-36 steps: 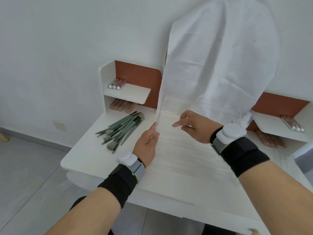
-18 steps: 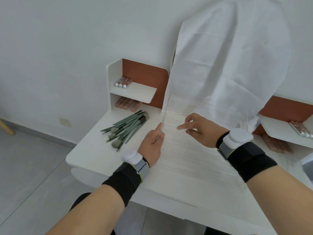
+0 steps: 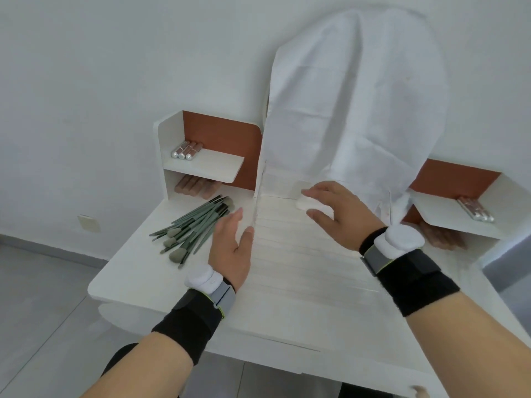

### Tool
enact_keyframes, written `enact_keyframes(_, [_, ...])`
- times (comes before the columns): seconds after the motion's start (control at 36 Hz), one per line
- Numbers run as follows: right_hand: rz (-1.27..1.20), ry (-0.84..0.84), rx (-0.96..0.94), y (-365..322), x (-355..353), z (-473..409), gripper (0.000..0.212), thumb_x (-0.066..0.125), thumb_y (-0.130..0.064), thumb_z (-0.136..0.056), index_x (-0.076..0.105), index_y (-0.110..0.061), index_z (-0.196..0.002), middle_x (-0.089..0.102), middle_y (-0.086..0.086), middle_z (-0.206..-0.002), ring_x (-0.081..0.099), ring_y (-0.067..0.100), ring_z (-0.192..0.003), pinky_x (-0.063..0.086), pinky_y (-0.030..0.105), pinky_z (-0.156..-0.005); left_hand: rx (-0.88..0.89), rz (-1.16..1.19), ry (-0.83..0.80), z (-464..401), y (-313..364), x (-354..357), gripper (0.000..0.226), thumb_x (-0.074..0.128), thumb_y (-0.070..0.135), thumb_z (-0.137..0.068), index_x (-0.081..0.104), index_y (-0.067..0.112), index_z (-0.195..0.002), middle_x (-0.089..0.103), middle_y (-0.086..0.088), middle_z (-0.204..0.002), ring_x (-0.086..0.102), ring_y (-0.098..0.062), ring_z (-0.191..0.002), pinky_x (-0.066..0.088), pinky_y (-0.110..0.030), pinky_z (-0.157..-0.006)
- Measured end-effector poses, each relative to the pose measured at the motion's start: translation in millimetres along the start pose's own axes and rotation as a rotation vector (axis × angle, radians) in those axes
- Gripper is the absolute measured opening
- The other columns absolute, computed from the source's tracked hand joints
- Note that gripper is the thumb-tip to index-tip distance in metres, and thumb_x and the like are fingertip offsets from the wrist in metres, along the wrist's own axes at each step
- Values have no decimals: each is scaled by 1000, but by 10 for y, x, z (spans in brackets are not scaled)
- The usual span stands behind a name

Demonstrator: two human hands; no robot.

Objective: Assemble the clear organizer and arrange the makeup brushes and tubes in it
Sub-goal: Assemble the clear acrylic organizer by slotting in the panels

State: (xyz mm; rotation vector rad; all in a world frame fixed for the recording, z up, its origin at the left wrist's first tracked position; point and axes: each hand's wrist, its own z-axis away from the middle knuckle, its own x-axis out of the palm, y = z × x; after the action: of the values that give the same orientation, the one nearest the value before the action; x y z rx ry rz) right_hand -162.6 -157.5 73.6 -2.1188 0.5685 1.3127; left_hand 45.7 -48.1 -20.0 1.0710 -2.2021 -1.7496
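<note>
Between spread hands: left grip loose beside upright clear panel; right grip spread.

No legible text, label, brand, number or sign is to be found anywhere in view, neither on the makeup brushes, the tubes, the wrist bands, nor the white desk.
</note>
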Motion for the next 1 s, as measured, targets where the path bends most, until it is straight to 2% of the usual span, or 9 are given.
enact_keyframes(0.06, [-101,258,122,94,-197,113,31,55,-29,-97,61,-25,-127,58,-7,-119,56,9,-106,43,28,-95,206,-101,110,4,159,-88,41,44,33,-95,52,19,-132,50,3,-130,46,-12,-122,37,-29,-102])
enact_keyframes(0.11, [-241,440,370,272,-394,266,25,53,-25,-97,66,-21,-119,63,-7,-112,60,9,-99,47,27,-91,352,-116,49,-13,430,-72,36,46,30,-95,54,20,-128,51,4,-128,46,-9,-120,36,-23,-100])
enact_keyframes(0.17, [-372,543,642,506,-513,476,26,50,-29,-95,67,-19,-113,67,-1,-110,64,18,-102,50,39,-95,477,-173,-81,-21,723,107,36,50,31,-93,55,20,-127,50,4,-129,45,-8,-120,34,-20,-100])
enact_keyframes(0.25, [-477,486,885,696,-465,650,31,47,-32,-92,63,-5,-92,66,9,-98,64,27,-94,50,53,-93,629,-338,-251,-95,998,458,49,53,39,-90,50,16,-133,49,-1,-135,45,-17,-125,36,-30,-104])
enact_keyframes(0.33, [-752,361,1001,681,-337,742,32,47,-21,-99,56,10,-103,53,13,-89,51,23,-72,48,36,-67,684,-571,-460,-144,1125,864,65,49,50,-90,36,16,-144,41,0,-144,36,-20,-134,27,-36,-111])
enact_keyframes(0.42, [-921,273,1052,671,-304,839,32,45,-22,-100,59,3,-114,60,12,-90,54,24,-73,44,29,-60,726,-782,-548,-176,1197,1219,72,45,59,-88,32,17,-144,42,-2,-141,40,-25,-130,29,-40,-109])
enact_keyframes(0.56, [-1035,244,1083,740,-192,914,25,47,-35,-98,62,-17,-106,72,5,-88,65,23,-81,52,37,-79,675,-962,-630,-246,1215,1487,68,39,64,-88,36,17,-137,56,-4,-122,56,-28,-109,41,-40,-91])
enact_keyframes(0.67, [-1042,200,1062,812,-141,927,29,45,-43,-97,59,-24,-112,77,-1,-92,66,19,-90,46,41,-92,657,-938,-640,-271,1192,1535,59,39,54,-94,34,18,-140,56,-4,-121,56,-28,-108,44,-39,-89])
enact_keyframes(1.0, [-1135,231,944,826,-38,976,25,42,-32,-101,61,-23,-114,66,2,-82,58,17,-75,42,31,-71,744,-907,-635,-280,1092,1487,57,31,44,-100,16,22,-151,51,-3,-125,52,-26,-110,42,-37,-90])
